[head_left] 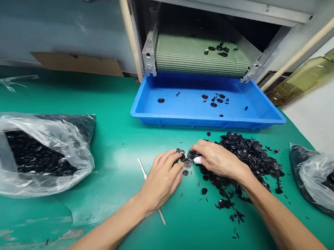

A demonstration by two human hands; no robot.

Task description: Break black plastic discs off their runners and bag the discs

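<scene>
A heap of small black round plastic parts (pixel 244 153) lies on the green table mat (pixel 113 144). My right hand (pixel 218 160) rests on the heap's left edge, fingers curled down, a white fingertip cover touching a round part (pixel 187 162). My left hand (pixel 163 177) lies just left of it, fingers bent over the same small cluster of parts. Whether either hand grips a piece is hidden by the fingers.
A blue tray (pixel 258 110) with a few black parts sits under a green conveyor belt (pixel 190 55). Clear plastic bags of black parts lie at the left (pixel 33 151) and right (pixel 327 181). A thin white stick (pixel 143 169) lies under my left wrist. A yellowish bottle (pixel 308 77) lies far right.
</scene>
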